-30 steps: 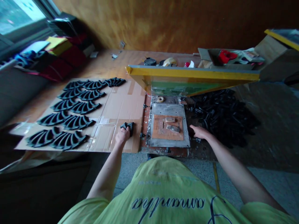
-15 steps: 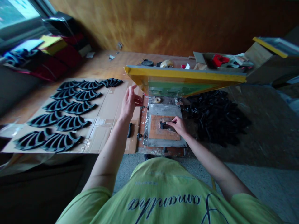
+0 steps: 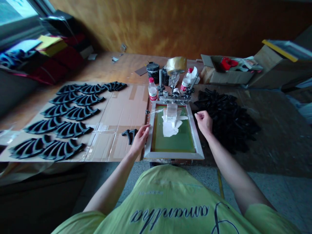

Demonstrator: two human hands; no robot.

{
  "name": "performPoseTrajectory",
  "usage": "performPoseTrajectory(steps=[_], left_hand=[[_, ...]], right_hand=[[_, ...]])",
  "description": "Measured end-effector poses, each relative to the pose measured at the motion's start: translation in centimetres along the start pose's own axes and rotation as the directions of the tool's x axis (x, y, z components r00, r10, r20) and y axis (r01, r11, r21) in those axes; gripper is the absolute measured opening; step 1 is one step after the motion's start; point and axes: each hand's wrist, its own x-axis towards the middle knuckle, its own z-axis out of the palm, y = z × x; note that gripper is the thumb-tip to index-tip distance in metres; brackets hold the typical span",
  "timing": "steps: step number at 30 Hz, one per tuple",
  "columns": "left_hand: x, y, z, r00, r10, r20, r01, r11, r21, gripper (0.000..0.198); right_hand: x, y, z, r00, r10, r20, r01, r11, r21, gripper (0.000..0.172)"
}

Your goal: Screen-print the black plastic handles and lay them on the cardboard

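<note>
A screen-printing frame (image 3: 198, 148) lies flat in front of me, with green mesh (image 3: 173, 144) inside its grey rails. White ink (image 3: 170, 129) is spread on the upper mesh, and a squeegee (image 3: 172, 110) rests there. At the frame's left rail is my left hand (image 3: 139, 139), fingers loosely extended and close to the rail; contact is unclear. Beside that hand, a couple of curved black pieces (image 3: 130, 135) lie on cardboard. My right hand (image 3: 204, 123) is just right of the frame, fingertips pinched together; anything between them is too small to make out.
Rows of black pieces (image 3: 70, 125) cover the cardboard sheet (image 3: 114, 113) on the left. On the right is a heap of black pieces (image 3: 226, 123). Clamps (image 3: 175, 94), a red-capped bottle (image 3: 152, 89), a black tub (image 3: 153, 72) and an open carton (image 3: 226, 76) stand behind.
The frame has come down from its raised, tilted position to lie flat over the base board. My left hand has moved down and towards me; my right hand has left the board and moved right.
</note>
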Motion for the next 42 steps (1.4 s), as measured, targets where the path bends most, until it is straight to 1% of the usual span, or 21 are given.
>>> performPoseTrajectory(steps=[2,4,6,8,11,15,16,17,18,20,22,24,26,28,29,31,33,35,38,40,42], left_hand=[[0.4,-3.0,0.4,0.999,-0.053,-0.005,0.053,0.997,0.054,0.067],[1.1,-4.9,0.6,0.998,-0.06,-0.022,0.063,0.99,0.127,0.069],[1.7,-6.0,0.7,0.998,-0.054,-0.033,0.059,0.982,0.179,0.066],[2.1,-6.5,0.6,0.997,-0.067,-0.033,0.072,0.982,0.176,0.065],[2.3,-6.9,0.5,0.996,-0.086,-0.035,0.09,0.983,0.157,0.065],[2.3,-7.4,0.6,0.994,-0.083,-0.068,0.092,0.985,0.146,0.063],[2.3,-7.4,0.7,0.994,-0.087,-0.072,0.096,0.986,0.138,0.063],[2.3,-7.3,0.7,0.993,-0.091,-0.073,0.1,0.987,0.129,0.064],[2.2,-7.1,0.8,0.993,-0.095,-0.07,0.103,0.987,0.122,0.064],[2.0,-6.5,0.8,0.993,-0.097,-0.063,0.103,0.988,0.113,0.065],[1.7,-5.8,0.9,0.993,-0.1,-0.056,0.105,0.99,0.098,0.065],[1.5,-5.2,1.1,0.993,-0.111,-0.049,0.114,0.991,0.074,0.066],[1.4,-4.9,1.1,0.992,-0.118,-0.051,0.121,0.991,0.054,0.066],[1.3,-4.5,1.1,0.991,-0.127,-0.049,0.129,0.991,0.041,0.066],[1.3,-4.2,1.0,0.99,-0.133,-0.041,0.134,0.99,0.03,0.068],[1.1,-3.1,0.7,0.99,-0.142,-0.019,0.142,0.99,-0.001,0.074],[0.8,-1.3,0.3,0.992,-0.127,-0.011,0.126,0.991,-0.05,0.077],[0.6,1.1,0.2,0.996,-0.08,-0.031,0.076,0.991,-0.113,0.067],[1.3,5.4,0.7,0.993,0.067,-0.094,-0.086,0.973,-0.215,0.054],[2.7,8.3,1.4,0.967,0.212,-0.141,-0.244,0.929,-0.279,0.053],[4.4,11.0,2.0,0.936,0.313,-0.163,-0.351,0.878,-0.325,0.051]], right_hand=[[1.9,-1.9,0.0,0.991,-0.129,-0.032,0.131,0.989,0.074,0.042],[3.0,-4.7,0.8,0.951,-0.305,0.044,0.302,0.951,0.073,0.054],[2.9,-7.1,1.9,0.898,-0.392,0.2,0.395,0.918,0.03,0.045],[1.7,-8.3,2.8,0.845,-0.401,0.353,0.423,0.906,0.016,0.027],[-1.3,-7.7,3.0,0.754,-0.455,0.473,0.488,0.871,0.06,0.006],[-3.4,-5.8,1.4,0.576,-0.629,0.522,0.636,0.746,0.197,0.022],[-3.3,-5.7,1.0,0.541,-0.649,0.535,0.646,0.728,0.231,0.021],[-3.0,-5.7,0.8,0.528,-0.652,0.545,0.641,0.726,0.248,0.017],[-2.7,-5.8,0.7,0.544,-0.638,0.545,0.625,0.741,0.245,0.012],[-2.5,-6.1,0.9,0.637,-0.582,0.505,0.576,0.795,0.191,0.007],[-3.1,-6.3,1.4,0.705,-0.553,0.444,0.551,0.821,0.15,0.012],[-4.0,-6.1,1.7,0.69,-0.586,0.425,0.575,0.801,0.17,0.02],[-4.5,-6.0,1.8,0.661,-0.608,0.44,0.586,0.784,0.204,0.017],[-3.7,-6.5,1.6,0.696,-0.57,0.437,0.545,0.815,0.194,0.012],[-2.7,-6.9,1.5,0.735,-0.533,0.42,0.509,0.842,0.178,0.017],[-0.1,-7.9,1.1,0.818,-0.444,0.365,0.426,0.895,0.135,0.04],[2.9,-8.2,0.3,0.882,-0.362,0.303,0.349,0.932,0.098,0.058],[5.6,-6.9,-0.8,0.936,-0.267,0.23,0.254,0.963,0.084,0.057],[7.5,-2.3,-2.1,0.992,-0.046,0.118,0.032,0.993,0.117,0.038],[6.7,0.6,-1.9,0.984,0.087,0.153,-0.104,0.989,0.107,0.034],[4.3,1.8,-0.5,0.953,0.103,0.284,-0.131,0.988,0.081,0.033]])
